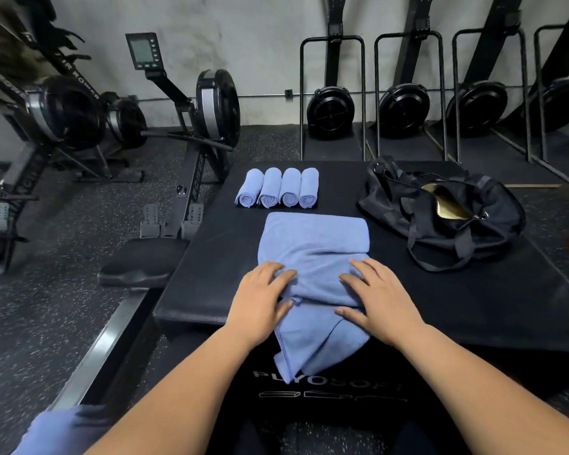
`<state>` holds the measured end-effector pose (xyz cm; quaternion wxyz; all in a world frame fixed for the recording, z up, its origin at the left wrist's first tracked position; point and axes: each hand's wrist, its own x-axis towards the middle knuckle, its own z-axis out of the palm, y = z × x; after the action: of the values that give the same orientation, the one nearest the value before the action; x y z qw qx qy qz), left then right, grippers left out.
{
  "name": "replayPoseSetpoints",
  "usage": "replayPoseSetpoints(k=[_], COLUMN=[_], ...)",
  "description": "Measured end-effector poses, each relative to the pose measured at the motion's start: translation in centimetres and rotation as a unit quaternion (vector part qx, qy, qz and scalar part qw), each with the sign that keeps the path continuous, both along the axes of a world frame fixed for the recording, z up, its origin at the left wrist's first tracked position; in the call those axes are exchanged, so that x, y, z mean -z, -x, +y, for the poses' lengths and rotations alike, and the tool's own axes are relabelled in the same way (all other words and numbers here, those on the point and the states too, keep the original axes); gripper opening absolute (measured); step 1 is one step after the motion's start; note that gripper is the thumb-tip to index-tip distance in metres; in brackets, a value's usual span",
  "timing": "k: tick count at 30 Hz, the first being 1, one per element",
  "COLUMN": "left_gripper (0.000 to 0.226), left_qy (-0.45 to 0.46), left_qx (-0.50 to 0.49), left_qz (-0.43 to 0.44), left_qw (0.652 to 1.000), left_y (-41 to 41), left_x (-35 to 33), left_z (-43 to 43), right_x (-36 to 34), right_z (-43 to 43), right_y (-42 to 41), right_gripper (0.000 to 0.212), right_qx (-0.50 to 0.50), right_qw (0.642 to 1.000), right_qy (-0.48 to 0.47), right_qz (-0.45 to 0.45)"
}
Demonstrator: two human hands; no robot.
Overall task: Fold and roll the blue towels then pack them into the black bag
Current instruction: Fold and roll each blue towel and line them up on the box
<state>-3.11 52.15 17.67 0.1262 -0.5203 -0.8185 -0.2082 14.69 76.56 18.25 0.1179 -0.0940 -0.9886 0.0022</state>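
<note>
1. Blue towel [312, 244], one, folded into a long strip. It lies under and between my two hands. Its far end is flat on the pad and its near end hangs over the edge toward me.
2. Left hand [263, 297]: palm down on the towel's left side, fingers nearly straight. It presses and closes round nothing.
3. Right hand [375, 297]: the same, on the right side. I judge that the pair pin the raised fold to square the strip for rolling.
4. Rolled towels [278, 188], four, just beyond the strip's far end. They sit side by side and touching, spiral ends toward me, probably parked out of the rolling path until packing.
5. Black bag [440, 224]: beyond and right of my right hand, well apart from the towel, slumped and open on top. Something gold [447, 201] shows inside, and I cannot tell whether it is lining or an item. I see no towel in it.
6. Surface: black padded box [473, 307], matte, with lettering on the face nearest me.
7. Room: speckled rubber floor [63, 290] and a grey wall. There are rowing machines [211, 103] left of my left hand and more stood upright beyond the bag. A blurred blue cloth [56, 428] lies by my left forearm.
</note>
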Motion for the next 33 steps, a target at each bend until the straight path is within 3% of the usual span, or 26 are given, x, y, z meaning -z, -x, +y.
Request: replayPoseSetpoints(k=[3,7,11,13,18,20,23,26,30,33], left_gripper=[0.052,0.026,0.031,0.032,0.006,0.01,0.017,0.006,0.013,0.026], left_qy=[-0.019,0.004,0.114,0.128,0.089,0.049,-0.012,-0.04,0.009,0.051], left_qx=[0.014,0.112,0.153,0.138,0.112,0.107,0.048,-0.048,-0.127,-0.088], left_qz=[0.056,0.157,0.144,0.154,0.175,0.173,0.111,0.022,-0.014,0.035], left_qw=[0.998,0.981,0.971,0.97,0.974,0.978,0.993,0.998,0.992,0.994], left_y=[-0.9,-3.0,-4.0,-3.8,-3.0,-2.6,-2.2,-0.7,1.1,1.3], left_x=[-0.5,-0.8,-0.6,-0.1,0.6,0.4,-1.5,-4.0,-4.6,-3.7], left_z=[-0.4,-1.1,-2.3,-2.6,-3.0,-3.1,-3.0,-2.6,-1.4,-0.8], right_x=[0.0,-0.3,0.1,0.4,0.7,0.4,-1.1,-3.3,-3.9,-2.7], right_z=[-0.8,-2.4,-2.8,-2.4,-1.5,-1.2,-0.8,0.0,1.2,1.0], right_y=[-0.5,-1.5,-3.4,-4.0,-3.9,-3.6,-3.1,-1.9,0.2,1.1], right_gripper=[0.052,0.014,0.039,0.039,0.023,0.024,0.027,0.014,0.013,0.024], right_qx=[-0.056,-0.124,-0.161,-0.157,-0.142,-0.131,-0.059,0.04,0.104,0.096], right_qw=[0.996,0.979,0.981,0.983,0.984,0.985,0.988,0.978,0.98,0.988], right_qy=[-0.031,-0.061,-0.08,-0.083,-0.084,-0.072,-0.016,0.087,0.133,0.093], right_qz=[0.061,0.149,0.077,0.054,0.066,0.09,0.143,0.184,0.106,0.077])
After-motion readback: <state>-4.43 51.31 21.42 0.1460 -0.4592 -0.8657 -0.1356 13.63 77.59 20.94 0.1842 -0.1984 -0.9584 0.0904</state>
